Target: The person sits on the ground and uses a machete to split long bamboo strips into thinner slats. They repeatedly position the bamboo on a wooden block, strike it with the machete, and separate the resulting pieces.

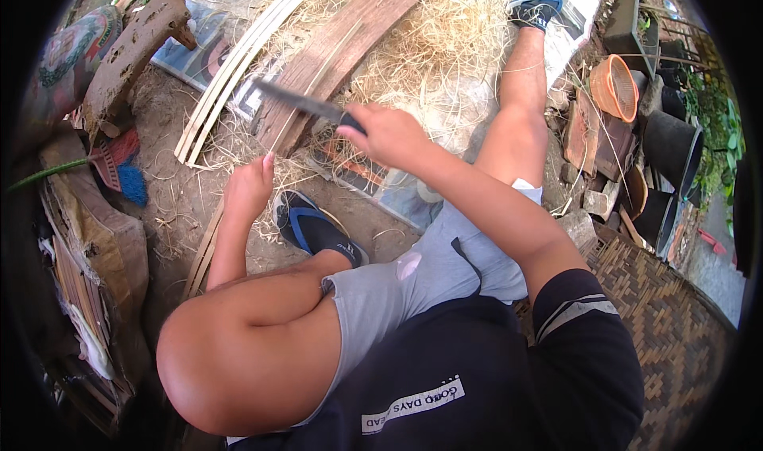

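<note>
My right hand [389, 135] is wrapped round the dark handle of a knife [300, 101]. The blade points to the far left, slightly blurred, and crosses above a reddish-brown wooden board [389, 10]. Along that board lies a thin pale bamboo strip [322, 73]. Its near end is pinched in my left hand [248, 187], just off the board's near end. Several longer pale bamboo strips [232, 69] lie side by side to the left of the board. Curly, straw-coloured shavings [437, 46] are heaped on the board's right side.
My bent left leg and sandal [318, 228] are close to the left hand; my right leg stretches forward. A broom head [119, 169] and a carved wooden piece [131, 61] are at left. An orange basket [613, 88] and black pots [671, 149] stand at right, beyond a woven mat [675, 332].
</note>
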The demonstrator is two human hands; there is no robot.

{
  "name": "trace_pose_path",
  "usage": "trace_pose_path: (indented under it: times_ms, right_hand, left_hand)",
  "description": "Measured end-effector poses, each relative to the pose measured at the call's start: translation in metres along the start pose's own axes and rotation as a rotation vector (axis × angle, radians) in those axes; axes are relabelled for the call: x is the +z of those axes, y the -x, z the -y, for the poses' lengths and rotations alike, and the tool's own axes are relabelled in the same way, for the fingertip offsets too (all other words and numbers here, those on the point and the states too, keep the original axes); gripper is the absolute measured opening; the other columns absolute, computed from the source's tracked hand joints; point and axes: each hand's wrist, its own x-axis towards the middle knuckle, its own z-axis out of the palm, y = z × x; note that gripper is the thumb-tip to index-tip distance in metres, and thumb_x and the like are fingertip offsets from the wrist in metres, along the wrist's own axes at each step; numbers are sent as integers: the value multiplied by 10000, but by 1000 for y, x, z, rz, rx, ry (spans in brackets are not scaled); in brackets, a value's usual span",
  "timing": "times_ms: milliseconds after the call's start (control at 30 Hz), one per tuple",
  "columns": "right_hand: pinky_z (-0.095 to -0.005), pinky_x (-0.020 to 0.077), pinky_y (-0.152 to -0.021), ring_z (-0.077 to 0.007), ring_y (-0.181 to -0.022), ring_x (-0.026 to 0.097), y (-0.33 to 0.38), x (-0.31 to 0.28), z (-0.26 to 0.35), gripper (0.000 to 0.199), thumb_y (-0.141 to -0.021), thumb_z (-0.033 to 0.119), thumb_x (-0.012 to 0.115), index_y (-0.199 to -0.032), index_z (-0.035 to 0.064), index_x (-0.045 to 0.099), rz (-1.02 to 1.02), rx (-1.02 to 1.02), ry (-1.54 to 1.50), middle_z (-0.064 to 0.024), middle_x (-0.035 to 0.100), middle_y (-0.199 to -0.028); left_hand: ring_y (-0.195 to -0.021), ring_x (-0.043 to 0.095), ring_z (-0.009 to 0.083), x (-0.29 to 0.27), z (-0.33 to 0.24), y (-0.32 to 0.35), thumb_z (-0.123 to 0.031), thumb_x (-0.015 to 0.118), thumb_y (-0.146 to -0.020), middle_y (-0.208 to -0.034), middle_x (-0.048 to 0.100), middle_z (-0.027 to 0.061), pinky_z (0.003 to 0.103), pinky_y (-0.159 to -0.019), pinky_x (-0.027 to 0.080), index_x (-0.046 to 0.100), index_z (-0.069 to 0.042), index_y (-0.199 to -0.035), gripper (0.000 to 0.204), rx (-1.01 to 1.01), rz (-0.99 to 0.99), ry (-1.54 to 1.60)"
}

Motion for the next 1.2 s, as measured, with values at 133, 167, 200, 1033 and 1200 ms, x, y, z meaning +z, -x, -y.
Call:
trace_pose_path:
  times_ms: [133,167,200,1033,1200]
  right_hand:
    - [-480,584,-708,-346,-830,722,-6,-10,-8,474,-1028,552,519,-1188,119,628,83,38,97,-135,713,-1001]
    - [-487,582,-710,-350,-832,723,-24,-19,-40,476,-1032,552,512,-1175,115,634,-42,178,75,-139,719,-993]
    - [-498,575,-716,-361,-846,723,-40,-24,-78,475,-1036,544,508,-1142,104,650,-176,350,71,-157,731,-954]
    - [-517,550,-758,-432,-865,706,-11,-30,-111,409,-1006,431,605,-1255,109,643,-252,356,-13,-219,728,-964]
    - [-523,543,-782,-450,-890,702,0,-3,-123,419,-1008,442,600,-1263,112,646,-339,315,-47,-230,729,-977]
  left_hand:
    - [-714,659,462,-1,-2,4,-398,417,-1096,-736,659,260,526,-696,506,697,-3,-860,539,3,56,217]
    - [-697,652,456,-3,-1,7,-402,421,-1095,-715,649,255,518,-682,502,693,0,-850,543,-14,76,234]
    - [-679,645,451,-6,1,8,-407,426,-1095,-693,640,250,510,-668,497,688,2,-840,549,-31,88,251]
    - [-583,682,174,-65,23,21,-462,447,-1096,-736,679,100,357,-586,548,670,-4,-887,551,-284,460,691]
    - [-780,720,306,-149,-37,31,-432,574,-1035,-881,744,150,447,-745,562,750,-71,-946,411,-225,74,-16]
